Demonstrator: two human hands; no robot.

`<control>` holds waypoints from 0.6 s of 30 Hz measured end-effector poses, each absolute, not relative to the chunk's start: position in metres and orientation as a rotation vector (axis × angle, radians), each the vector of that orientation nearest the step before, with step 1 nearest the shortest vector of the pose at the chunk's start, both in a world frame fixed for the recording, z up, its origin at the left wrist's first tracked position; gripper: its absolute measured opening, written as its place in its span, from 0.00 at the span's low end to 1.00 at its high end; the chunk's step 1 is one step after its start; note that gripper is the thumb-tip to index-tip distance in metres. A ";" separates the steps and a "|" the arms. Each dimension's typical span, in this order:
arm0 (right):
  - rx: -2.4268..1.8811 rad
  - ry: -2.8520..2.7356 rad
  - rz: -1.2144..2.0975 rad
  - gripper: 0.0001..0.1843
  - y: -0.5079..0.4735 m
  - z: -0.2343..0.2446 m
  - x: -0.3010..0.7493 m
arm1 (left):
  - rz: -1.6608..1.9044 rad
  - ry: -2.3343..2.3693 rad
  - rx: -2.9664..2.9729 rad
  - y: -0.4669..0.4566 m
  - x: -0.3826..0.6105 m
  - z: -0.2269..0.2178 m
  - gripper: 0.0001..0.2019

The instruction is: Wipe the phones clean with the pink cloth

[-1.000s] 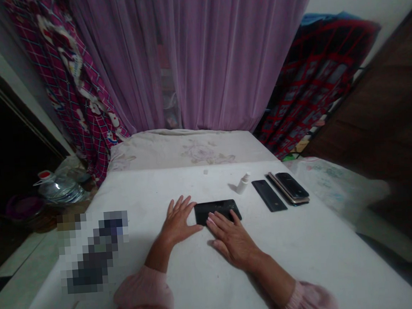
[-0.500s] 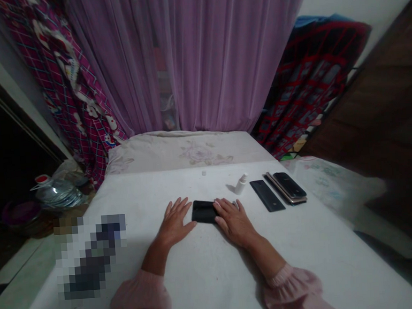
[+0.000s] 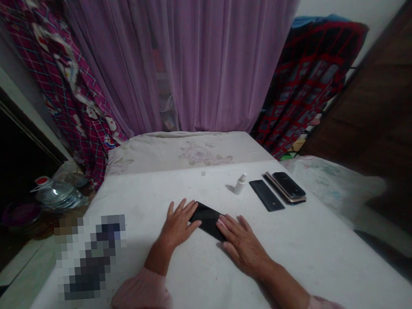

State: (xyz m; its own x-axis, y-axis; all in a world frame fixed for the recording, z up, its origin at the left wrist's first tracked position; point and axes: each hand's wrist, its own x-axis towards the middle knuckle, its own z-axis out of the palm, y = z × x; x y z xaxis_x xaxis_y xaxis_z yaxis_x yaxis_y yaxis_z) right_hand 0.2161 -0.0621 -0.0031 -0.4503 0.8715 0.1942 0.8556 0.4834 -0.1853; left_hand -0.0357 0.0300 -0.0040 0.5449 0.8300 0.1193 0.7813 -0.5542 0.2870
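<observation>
A black phone (image 3: pixel 207 218) lies flat on the white table (image 3: pixel 187 287), turned at an angle. My left hand (image 3: pixel 178 224) rests flat beside it, fingers spread, fingertips touching its left end. My right hand (image 3: pixel 241 245) lies flat too, with its fingertips on the phone's near right end. Neither hand grips anything.
A small white spray bottle (image 3: pixel 240 184) lies farther back on the right. Beside it are a dark phone (image 3: pixel 266 195) and a stack of phones (image 3: pixel 287 187). A pillow (image 3: pixel 188 149) sits at the far edge before purple curtains. A pixelated patch (image 3: pixel 91 256) covers something at left.
The black phone has been rotated from lying crosswise to a diagonal. My right hand slid back toward me along it, while my left hand stayed almost in place.
</observation>
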 end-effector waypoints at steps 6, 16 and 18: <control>-1.624 -2.375 0.072 0.28 -0.056 -0.004 0.220 | 0.335 1.401 2.584 0.030 -0.035 -0.005 0.28; -1.520 -2.431 0.134 0.27 -0.039 0.006 0.204 | 0.276 1.673 2.523 0.049 -0.030 0.004 0.25; -1.534 -2.376 0.115 0.26 -0.027 0.007 0.197 | 0.307 1.761 2.515 0.058 -0.024 0.009 0.23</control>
